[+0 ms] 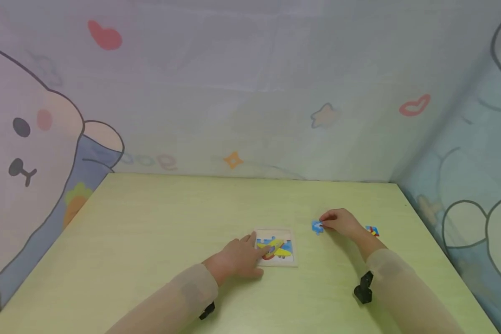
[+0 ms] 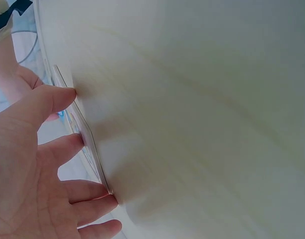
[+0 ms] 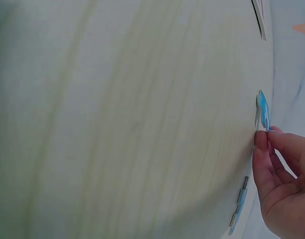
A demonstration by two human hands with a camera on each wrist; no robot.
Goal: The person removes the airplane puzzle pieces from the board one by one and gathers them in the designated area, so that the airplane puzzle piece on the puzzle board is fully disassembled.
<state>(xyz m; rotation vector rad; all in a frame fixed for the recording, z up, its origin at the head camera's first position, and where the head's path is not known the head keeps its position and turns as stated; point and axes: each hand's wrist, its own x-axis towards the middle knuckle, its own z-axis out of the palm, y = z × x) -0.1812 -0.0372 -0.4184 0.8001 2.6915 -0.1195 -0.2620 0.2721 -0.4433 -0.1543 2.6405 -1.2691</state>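
A small wooden jigsaw tray [image 1: 295, 260] lies on the table, with a yellow airplane picture [image 1: 281, 252] and blue pieces filling its lower part. The strip along its top is bare wood. My left hand [image 1: 240, 259] rests at its left side with fingers extended, one fingertip on the picture. In the left wrist view the thumb and fingertips touch the tray's edge [image 2: 95, 154]. To the right of the tray, my right hand [image 1: 343, 223] pinches a blue and white jigsaw piece [image 3: 263, 108] between thumb and fingers, tilted up off the table in the right wrist view.
Another jigsaw piece [image 1: 372, 230], blue with red and yellow, lies on the table beyond the right wrist. The pale wood-grain table [image 1: 171, 213] meets a printed cloth backdrop [image 1: 250, 93] at its far edge. Black wrist mounts [image 1: 363, 288] hang under the sleeves.
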